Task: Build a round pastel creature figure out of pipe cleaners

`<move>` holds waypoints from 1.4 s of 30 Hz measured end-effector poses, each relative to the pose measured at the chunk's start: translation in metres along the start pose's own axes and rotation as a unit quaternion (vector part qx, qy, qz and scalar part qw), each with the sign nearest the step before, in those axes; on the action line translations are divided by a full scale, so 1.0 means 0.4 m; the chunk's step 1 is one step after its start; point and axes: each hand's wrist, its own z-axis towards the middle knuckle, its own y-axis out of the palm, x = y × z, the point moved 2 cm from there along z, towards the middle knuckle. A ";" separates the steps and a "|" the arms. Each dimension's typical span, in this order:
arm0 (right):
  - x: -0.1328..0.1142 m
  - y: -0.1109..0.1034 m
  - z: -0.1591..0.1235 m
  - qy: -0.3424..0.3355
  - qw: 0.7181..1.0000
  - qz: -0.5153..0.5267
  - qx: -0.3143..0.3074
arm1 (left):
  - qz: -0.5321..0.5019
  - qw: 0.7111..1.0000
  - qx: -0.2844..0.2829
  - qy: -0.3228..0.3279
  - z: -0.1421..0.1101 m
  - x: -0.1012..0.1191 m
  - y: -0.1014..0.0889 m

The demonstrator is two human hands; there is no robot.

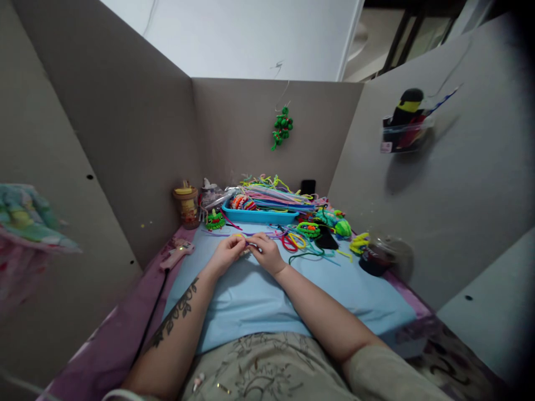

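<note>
Over the blue cloth (251,301), my left hand (229,253) and my right hand (267,253) meet with fingertips close together. Both are closed in a pinch on a purple pipe cleaner (217,234), whose ends stick out past the hands on either side. A bit of yellow shows at my left fingers, and something pale sits beneath the fingertips, too small to name. Just right of my right hand lie red pipe cleaner loops (289,243) and a yellow loop (299,241). A dark green pipe cleaner (307,255) curves nearby.
Behind the hands stands a blue tray (261,216) heaped with pipe cleaners. A pink glue gun (178,256) with a black cord lies left. Green figures (215,220), a brown cup (186,209), a dark tub (374,260) and a phone (308,187) stand around. Grey panels enclose the table.
</note>
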 end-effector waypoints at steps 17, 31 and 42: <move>0.005 -0.001 -0.006 -0.038 0.999 -0.023 -0.013 | 0.022 1.000 0.021 -0.005 0.001 -0.005 -0.007; 0.007 -0.003 -0.003 -0.008 1.000 -0.017 -0.004 | -0.070 0.996 0.004 -0.047 -0.005 0.002 -0.008; 0.028 -0.019 0.006 0.081 0.996 -0.002 0.028 | -0.244 0.967 0.026 -0.074 -0.005 0.018 -0.038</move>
